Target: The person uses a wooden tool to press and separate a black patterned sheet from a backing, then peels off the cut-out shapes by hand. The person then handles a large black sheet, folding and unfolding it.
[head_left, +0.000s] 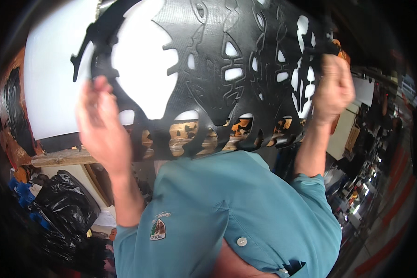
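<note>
Stencil sheet point(217, 69), one: black, thin, cut through with leaf-shaped and fin-shaped openings, held up in front of the head camera so that it fills the upper middle of the view. White panel point(55, 78), one, stands behind it and shows through the cut-outs.

Left hand point(99, 125): fingers curled round the sheet's lower left edge, beside the large round opening; closed on the sheet.

Right hand point(333, 88): fist closed on the sheet's right edge, near the tall narrow slots. The hand is blurred, so finger placement cannot be told closely.

Handling note, as a judgement: the sheet looks flexible and its thin bridges between openings look easy to tear or crease. Holding it well likely means keeping both hands level and apart, gripping solid border rather than the thin bridges, and keeping light tension so the middle does not sag or fold.

Other items in view:
- Wooden beam point(60, 157), one, running below the sheet's lower edge.
- Black plastic bag point(65, 208), one, lower left, with blue items beside it, count not clear.
- Teal shirt point(245, 208), one, buttoned, filling the lower middle, with a small badge on its chest.
- Painted board point(11, 120), one, orange and black, at the far left.
- Cluttered shelves at the right rim, too small to count.
</note>
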`<state>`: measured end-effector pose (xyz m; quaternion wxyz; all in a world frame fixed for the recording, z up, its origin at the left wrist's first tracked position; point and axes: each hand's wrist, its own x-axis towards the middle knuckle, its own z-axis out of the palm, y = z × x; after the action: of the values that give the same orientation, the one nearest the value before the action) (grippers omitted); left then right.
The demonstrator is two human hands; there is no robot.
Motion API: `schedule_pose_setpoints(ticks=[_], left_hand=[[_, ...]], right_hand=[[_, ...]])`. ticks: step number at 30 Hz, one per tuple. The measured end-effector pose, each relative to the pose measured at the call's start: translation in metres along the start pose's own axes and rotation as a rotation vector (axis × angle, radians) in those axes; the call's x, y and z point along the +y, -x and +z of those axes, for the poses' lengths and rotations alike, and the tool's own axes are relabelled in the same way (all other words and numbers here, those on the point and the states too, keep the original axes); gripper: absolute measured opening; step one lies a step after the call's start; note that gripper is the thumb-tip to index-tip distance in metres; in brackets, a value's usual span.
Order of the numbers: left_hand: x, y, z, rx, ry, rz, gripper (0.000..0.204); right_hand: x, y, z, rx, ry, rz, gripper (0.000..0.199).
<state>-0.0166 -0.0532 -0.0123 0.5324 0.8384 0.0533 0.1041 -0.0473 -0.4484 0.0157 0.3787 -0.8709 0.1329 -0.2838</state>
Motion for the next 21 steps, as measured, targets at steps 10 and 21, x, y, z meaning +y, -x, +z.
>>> schedule_pose_setpoints(ticks=[10,21], left_hand=[[0.018,0.069,0.024,-0.714,0.718,-0.967,0.027],[0.017,0.072,0.030,-0.762,0.704,-0.900,0.028]], right_hand=[[-0.022,0.081,0.079,-0.453,-0.076,-0.536,0.030],[-0.019,0.098,0.071,-0.595,-0.131,-0.629,0.052]])
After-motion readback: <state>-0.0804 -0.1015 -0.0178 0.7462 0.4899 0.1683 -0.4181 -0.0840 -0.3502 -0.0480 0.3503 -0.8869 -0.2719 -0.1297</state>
